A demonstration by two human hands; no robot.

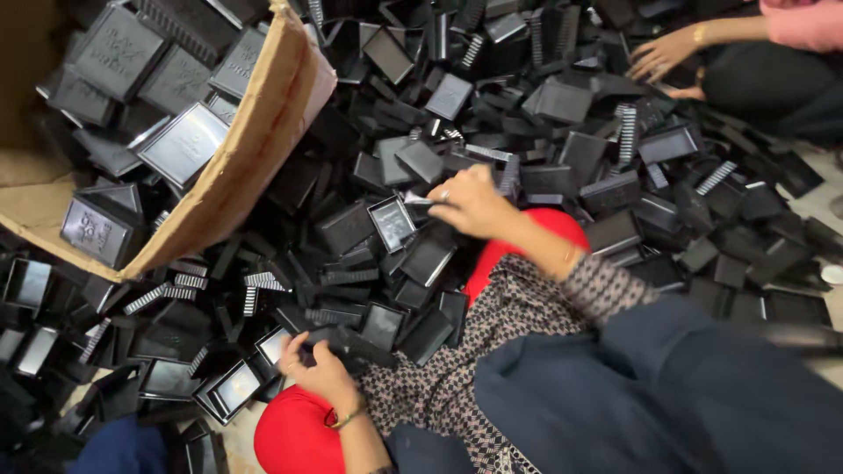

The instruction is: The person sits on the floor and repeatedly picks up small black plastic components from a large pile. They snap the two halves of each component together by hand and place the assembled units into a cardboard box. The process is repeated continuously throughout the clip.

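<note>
My left hand sits low near my red-clad knee, fingers closed on a black plastic part from the heap. My right hand reaches out over the pile, fingers curled on a small black square tray at its edge. Around both hands lie several black plastic trays and comb-like toothed strips, piled loose on the floor.
A tilted cardboard box full of black square lids stands at the upper left. Another person's hand, with a bracelet and pink sleeve, rests on the pile at the upper right. My patterned garment and blue cloth fill the lower right.
</note>
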